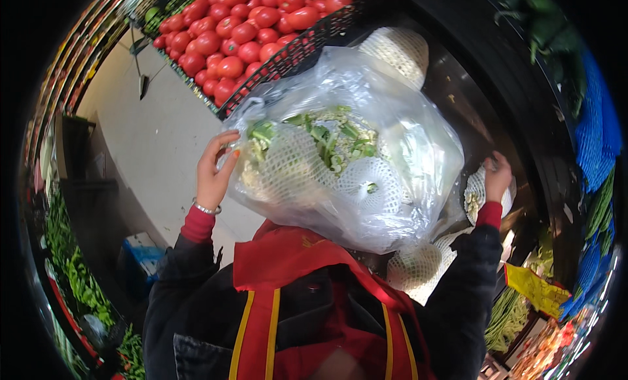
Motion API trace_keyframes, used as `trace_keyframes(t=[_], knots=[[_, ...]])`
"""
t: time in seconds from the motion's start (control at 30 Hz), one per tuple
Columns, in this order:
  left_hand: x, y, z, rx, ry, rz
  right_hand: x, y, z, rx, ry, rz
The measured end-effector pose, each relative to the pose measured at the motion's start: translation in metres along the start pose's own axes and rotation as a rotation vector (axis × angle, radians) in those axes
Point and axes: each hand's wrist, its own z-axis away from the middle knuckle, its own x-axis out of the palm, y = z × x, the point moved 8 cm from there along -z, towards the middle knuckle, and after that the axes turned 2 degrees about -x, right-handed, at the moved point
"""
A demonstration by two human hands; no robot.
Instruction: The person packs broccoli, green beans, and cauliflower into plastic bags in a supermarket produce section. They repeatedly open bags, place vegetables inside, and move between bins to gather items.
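A large clear plastic bag [422,129] lies before me, with cauliflower leaves [321,134] and several white foam nets [297,161] inside it. At its left edge, my left hand [213,166] pinches the film between thumb and fingers. On the right, my right hand [498,176] grips a cauliflower in a foam net [475,193], resting on the dark display surface [454,97]. More net-wrapped heads [414,267] sit below the bag, partly hidden by my right sleeve. Another netted piece [400,51] stands beyond the bag.
A black plastic crate [294,51] heaped with tomatoes [230,46] adjoins the bag at the upper left. Pale floor [147,134] shows to the left. Green vegetables [554,31] and blue cloth [596,129] line the right rim. Long beans [510,321] lie at the lower right.
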Motion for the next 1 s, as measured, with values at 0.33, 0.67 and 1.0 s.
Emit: trace_keyframes(t=[0.33,0.67,1.0], knots=[[0.049,0.036,0.045,0.558,-0.493,-0.752,0.151,-0.379,0.135,-0.509,-0.819,-0.808],[-0.029,-0.099,0.108,-0.406,-0.806,-1.071,0.241,-0.375,0.157,-0.239,-0.96,-0.748],[0.057,-0.144,0.023,-0.227,0.142,0.228,0.235,-0.345,0.148,-0.038,-0.897,-1.144]])
